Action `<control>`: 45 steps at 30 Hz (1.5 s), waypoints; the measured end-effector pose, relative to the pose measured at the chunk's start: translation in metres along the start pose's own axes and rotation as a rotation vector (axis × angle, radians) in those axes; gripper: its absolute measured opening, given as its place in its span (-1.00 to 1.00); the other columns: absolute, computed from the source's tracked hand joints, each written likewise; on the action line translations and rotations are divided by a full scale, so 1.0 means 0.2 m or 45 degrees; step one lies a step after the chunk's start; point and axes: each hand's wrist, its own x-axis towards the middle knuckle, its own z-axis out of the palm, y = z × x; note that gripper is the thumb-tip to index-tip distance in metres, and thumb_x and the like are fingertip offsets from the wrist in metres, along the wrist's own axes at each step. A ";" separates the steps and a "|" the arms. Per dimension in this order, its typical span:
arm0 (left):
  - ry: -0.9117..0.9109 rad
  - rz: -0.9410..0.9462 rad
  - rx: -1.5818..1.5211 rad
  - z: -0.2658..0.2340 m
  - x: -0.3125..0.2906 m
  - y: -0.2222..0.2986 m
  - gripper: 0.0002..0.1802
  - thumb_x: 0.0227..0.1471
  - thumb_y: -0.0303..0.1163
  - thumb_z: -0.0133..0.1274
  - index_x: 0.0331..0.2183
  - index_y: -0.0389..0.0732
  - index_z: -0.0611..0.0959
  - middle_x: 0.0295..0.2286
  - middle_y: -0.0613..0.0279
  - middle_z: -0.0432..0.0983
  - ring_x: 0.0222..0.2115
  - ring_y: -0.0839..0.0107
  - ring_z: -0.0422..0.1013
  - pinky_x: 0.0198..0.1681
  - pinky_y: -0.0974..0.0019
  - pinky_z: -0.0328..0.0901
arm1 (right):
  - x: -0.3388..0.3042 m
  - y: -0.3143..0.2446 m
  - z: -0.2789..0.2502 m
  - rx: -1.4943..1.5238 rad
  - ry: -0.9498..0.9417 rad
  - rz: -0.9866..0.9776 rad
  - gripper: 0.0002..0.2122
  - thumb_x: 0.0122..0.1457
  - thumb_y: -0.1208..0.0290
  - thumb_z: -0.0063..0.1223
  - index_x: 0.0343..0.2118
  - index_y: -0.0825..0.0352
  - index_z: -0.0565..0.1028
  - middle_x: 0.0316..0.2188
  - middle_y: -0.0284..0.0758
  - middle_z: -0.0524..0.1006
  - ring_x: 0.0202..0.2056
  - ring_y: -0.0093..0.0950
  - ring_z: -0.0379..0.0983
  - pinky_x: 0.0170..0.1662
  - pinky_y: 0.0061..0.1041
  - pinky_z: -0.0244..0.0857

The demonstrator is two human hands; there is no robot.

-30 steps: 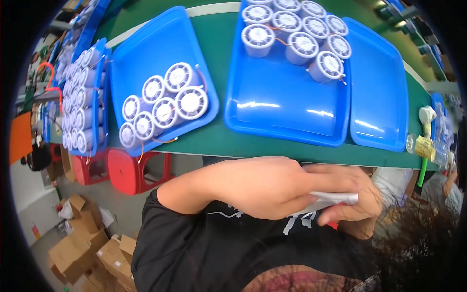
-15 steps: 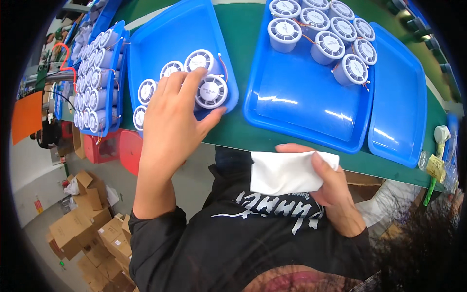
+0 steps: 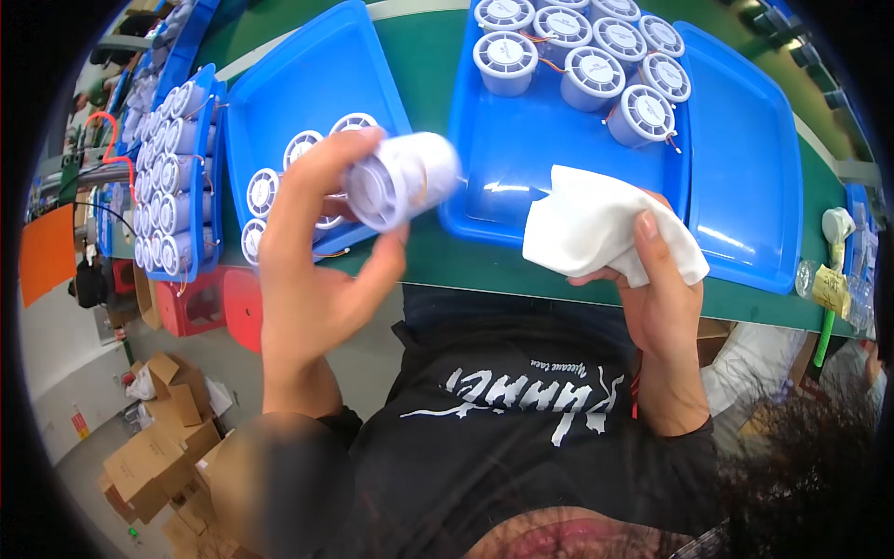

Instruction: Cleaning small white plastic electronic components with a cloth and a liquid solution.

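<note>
My left hand (image 3: 312, 289) grips a white cylindrical fan-like unit (image 3: 419, 175) between thumb and fingers. It is tilted sideways above the table's near edge, its slotted round end toward my palm; motion blurs it. Several similar units (image 3: 264, 192) stand in the left blue tray (image 3: 298, 79), partly behind that hand. A white cloth (image 3: 596, 224) is pinched in my right hand (image 3: 666, 303), thumb on top, over the front rim of the middle blue tray (image 3: 517, 154). More white units (image 3: 645, 114) with thin wires fill that tray's far part.
Another blue tray (image 3: 745, 177) lies at the right on the green table (image 3: 424, 84). A filled tray of units (image 3: 169, 191) stands far left. Near the right edge is a green-handled tool (image 3: 825, 335). Red stools (image 3: 244, 307) and cardboard boxes (image 3: 154, 456) are on the floor.
My left hand has lifted a white unit out of the left tray and brought it rightward. My right hand has raised the cloth up and to the right.
</note>
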 end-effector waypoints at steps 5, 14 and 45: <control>-0.343 0.206 -0.504 0.13 -0.06 0.00 -0.37 -0.29 -0.74 0.17 -0.07 -0.20 0.47 -0.01 -0.10 0.32 -0.07 0.24 0.41 -0.15 0.30 0.41 | 0.01 0.05 0.05 -0.083 -0.145 0.023 -0.63 0.32 0.14 -0.15 -0.06 0.40 0.38 -0.33 -0.23 0.52 -0.42 -0.52 0.48 -0.40 -0.54 0.36; -0.442 0.043 -0.913 0.25 -0.07 0.02 -0.39 -0.25 -0.73 0.06 -0.04 -0.23 0.47 0.04 -0.04 0.26 0.00 0.24 0.33 -0.07 0.29 0.34 | -0.05 -0.01 0.06 -0.357 -0.097 -0.146 -0.81 0.26 0.32 0.02 -0.34 0.37 0.48 -0.56 -0.44 0.47 -0.54 -0.72 0.33 -0.49 -0.71 0.16; -0.310 -0.117 -0.926 0.36 -0.07 0.00 -0.27 -0.39 -0.62 0.31 -0.05 -0.40 0.43 -0.22 0.10 0.51 -0.22 0.46 0.49 -0.12 0.42 0.38 | -0.15 -0.13 0.03 -1.981 -0.389 -1.218 -0.57 0.35 0.13 -0.27 -0.04 0.41 0.48 -0.07 -0.16 0.52 0.01 -0.25 0.44 0.15 -0.24 0.14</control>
